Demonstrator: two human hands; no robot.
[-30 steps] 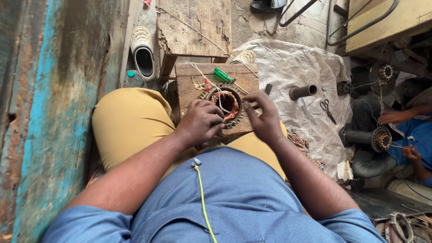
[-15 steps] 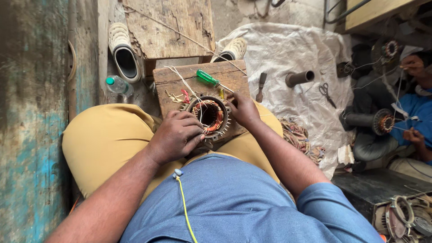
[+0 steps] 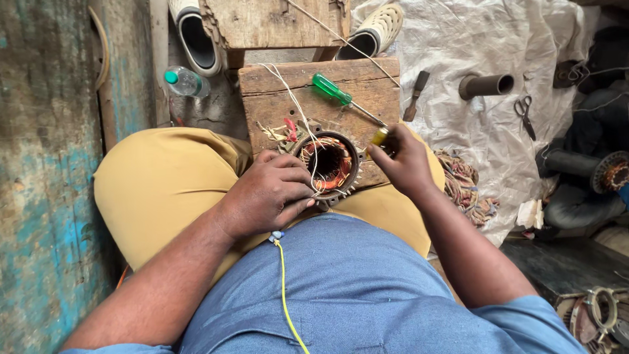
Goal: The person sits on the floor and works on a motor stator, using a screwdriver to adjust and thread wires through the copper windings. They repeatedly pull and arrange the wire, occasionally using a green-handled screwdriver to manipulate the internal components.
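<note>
A stator — a metal ring packed with copper windings — sits at the near edge of a wooden block, which rests against the person's knees. The left hand lies on the stator's near-left rim, fingers curled and pinching a thin white wire that runs up from the stator's bore across the block. The right hand is just right of the stator, clenched around a small tool with a yellowish handle; its tip is hidden, so I cannot tell what kind it is.

Behind the stator on the block lies a green screwdriver, its shaft pointing toward the right hand. Left of the block, on the floor, a clear bottle with a green cap lies on its side. Two shoes flank a second piece of wood beyond the block. To the right of the block a white sheet carries a chisel, a dark pipe and scissors — well apart from the stator. A tangle of old wire lies by the right forearm.
</note>
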